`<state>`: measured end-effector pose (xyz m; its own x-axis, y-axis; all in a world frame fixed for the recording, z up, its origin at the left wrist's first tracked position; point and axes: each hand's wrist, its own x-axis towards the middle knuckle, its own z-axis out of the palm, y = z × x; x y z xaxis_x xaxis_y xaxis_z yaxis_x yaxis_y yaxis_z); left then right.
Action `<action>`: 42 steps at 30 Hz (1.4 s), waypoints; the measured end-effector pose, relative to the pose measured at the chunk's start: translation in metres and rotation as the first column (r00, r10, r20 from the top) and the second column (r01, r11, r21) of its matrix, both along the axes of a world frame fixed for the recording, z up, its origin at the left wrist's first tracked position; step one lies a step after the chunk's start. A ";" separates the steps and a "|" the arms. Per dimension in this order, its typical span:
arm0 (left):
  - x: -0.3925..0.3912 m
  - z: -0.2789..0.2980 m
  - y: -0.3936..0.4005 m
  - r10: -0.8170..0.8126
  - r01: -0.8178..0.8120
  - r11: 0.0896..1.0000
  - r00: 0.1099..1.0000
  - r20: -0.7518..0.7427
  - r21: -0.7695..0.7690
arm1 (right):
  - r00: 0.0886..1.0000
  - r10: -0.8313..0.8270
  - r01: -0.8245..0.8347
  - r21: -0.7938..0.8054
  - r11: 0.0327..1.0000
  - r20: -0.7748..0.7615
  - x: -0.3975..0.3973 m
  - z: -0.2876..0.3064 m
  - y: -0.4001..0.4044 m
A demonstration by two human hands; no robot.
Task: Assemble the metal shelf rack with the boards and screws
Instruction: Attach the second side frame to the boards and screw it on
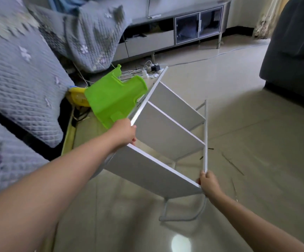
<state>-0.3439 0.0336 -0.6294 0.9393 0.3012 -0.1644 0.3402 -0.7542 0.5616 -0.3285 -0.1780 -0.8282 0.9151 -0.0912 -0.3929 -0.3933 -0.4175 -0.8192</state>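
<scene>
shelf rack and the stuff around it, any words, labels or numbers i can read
No text can be read in this view.
The shelf rack shows only plain white boards and rails.
The green plastic stool has no visible label.
Small dark marks on the rail near the stool are too small to read.

Glossy beige tiled floor (256, 124): lime-green plastic stool (111, 99) tipped on its side nr quilted grey sofa (20, 79); white power strip w/ cables (151, 70); small dark screws (210, 148) scattered by white rack's grey metal foot loop (182, 218).

A home living room: quilted sofa cover (20, 73) left, low TV cabinet (184, 31) along top, glossy tiled floor (256, 142).
</scene>
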 end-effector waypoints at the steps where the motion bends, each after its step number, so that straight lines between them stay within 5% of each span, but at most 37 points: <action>1: -0.003 -0.004 0.003 -0.002 0.002 1.000 1.000 -0.023 0.029 | 0.999 0.039 -0.040 -0.010 0.999 -0.014 -0.004 -0.009 0.008; 9: 0.007 -0.032 -0.011 -0.085 0.106 0.962 0.992 -0.093 0.252 | 0.938 0.274 -0.311 -0.164 0.936 -0.214 -0.002 -0.050 0.028; 13: 0.016 -0.036 -0.042 -0.127 0.160 0.928 0.985 -0.118 0.338 | 0.879 0.382 -0.427 -0.116 0.897 -0.285 0.000 -0.059 0.029; 27: 0.052 -0.062 -0.088 -0.232 0.284 0.845 0.958 -0.169 0.453 | 0.845 0.378 -0.385 0.061 0.921 -0.379 0.030 -0.093 0.028; 32: 0.046 -0.074 -0.101 -0.276 0.333 0.805 0.943 -0.186 0.491 | 0.910 0.232 -0.232 0.041 0.972 -0.344 0.039 -0.094 -0.011; 38: 0.043 -0.072 -0.092 -0.329 0.379 0.815 0.925 -0.190 0.438 | 0.944 0.208 -0.202 0.050 0.978 -0.256 0.042 -0.074 -0.035; 42: 0.036 -0.070 -0.079 -0.410 0.402 0.890 0.912 -0.010 0.213 | 0.969 0.217 -0.212 0.056 0.976 -0.118 0.049 -0.038 -0.031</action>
<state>-0.3077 -0.0458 -0.6990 0.9909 -0.0840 -0.1055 -0.0372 -0.9224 0.3844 -0.2795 -0.2092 -0.8666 0.8559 0.1213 -0.5028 -0.3969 -0.4693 -0.7888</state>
